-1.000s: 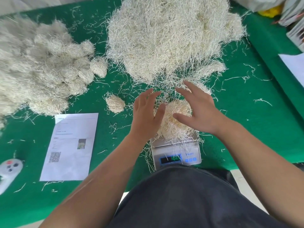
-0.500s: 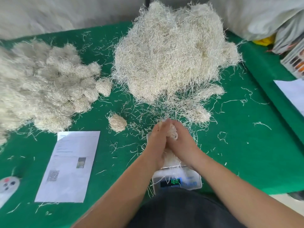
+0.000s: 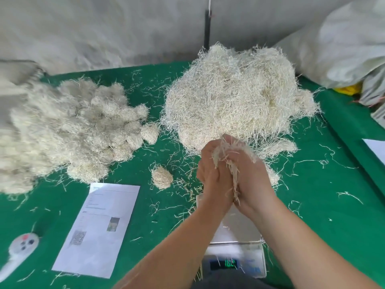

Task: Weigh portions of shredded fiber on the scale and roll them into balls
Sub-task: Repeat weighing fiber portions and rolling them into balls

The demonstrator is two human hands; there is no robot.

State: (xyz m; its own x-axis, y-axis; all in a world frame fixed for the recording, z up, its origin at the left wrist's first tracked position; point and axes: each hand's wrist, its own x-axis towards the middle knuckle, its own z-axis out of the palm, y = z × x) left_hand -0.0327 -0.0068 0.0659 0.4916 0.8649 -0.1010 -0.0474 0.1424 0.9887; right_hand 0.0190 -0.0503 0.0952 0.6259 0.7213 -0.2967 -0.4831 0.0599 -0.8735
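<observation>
Both hands (image 3: 231, 174) squeeze a fiber wad (image 3: 229, 155) over the scale (image 3: 235, 230), fingers curled I think; big ball pile (image 3: 68, 130) done, loose heap (image 3: 235, 97) left.

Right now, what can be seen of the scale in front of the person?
The scale is a small white unit with a flat, pale metal-looking platform on the green table at its near edge. Its dark display glows with green digits, too blurred to read. Loose fibre strands lie on and around it. The platform holds no portion; both forearms cross above it, hiding part of the platform.
</observation>
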